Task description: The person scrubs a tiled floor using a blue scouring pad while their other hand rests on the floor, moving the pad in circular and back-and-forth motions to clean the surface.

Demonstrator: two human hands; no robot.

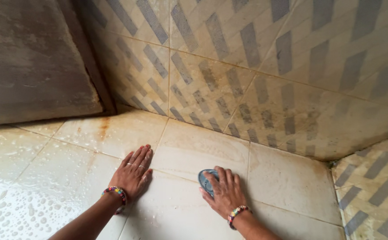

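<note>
One blue-grey oval scrub brush [206, 180], under my right hand [225, 193], fingers curled over it on the wet tile floor [287, 182]. Left of brush: my left hand [134, 171], flat, empty. Two beaded bracelets [115, 192].

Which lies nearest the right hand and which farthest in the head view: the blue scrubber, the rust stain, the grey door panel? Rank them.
From the right hand:
1. Blue scrubber, under its fingers.
2. Rust stain, on the floor tile, far left.
3. Grey door panel, upper left, farthest.

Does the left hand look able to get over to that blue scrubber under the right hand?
Probably yes. The left hand lies flat on the wet floor tiles beside the blue scrubber, with only bare tile between them; the right hand covers most of it.
</note>
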